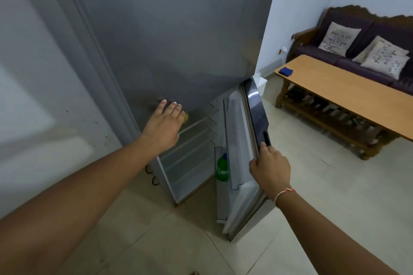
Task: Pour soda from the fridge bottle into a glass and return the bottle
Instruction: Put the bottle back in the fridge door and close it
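The tall grey metal fridge [169, 35] stands with its lower glossy black door [254, 118] swung open, so the opening step looks done. Everything else is left, as far as I can judge: no glass shows anywhere in view, nothing is poured, and the bottle has yet to be lifted out and later put back.

The long wooden coffee table [348, 96] sits well apart to the right, in front of one dark cushioned sofa [335, 51] carrying two pale printed cushions [339, 39]. One small blue cloth [286, 71] lies near the table's end.

The one green plastic soda bottle with a blue cap [222, 168] stands upright in the lower rack on the inside of the open door, untouched. Several bare white shelves show inside the compartment; a small yellow item behind the left hand is too hidden to name.

The right hand [270, 172] grasps the door's outer edge, fingers curled round it near the handle recess. The left hand [164, 124] lies flat with straight fingers against the upper door's lower part, holding nothing.
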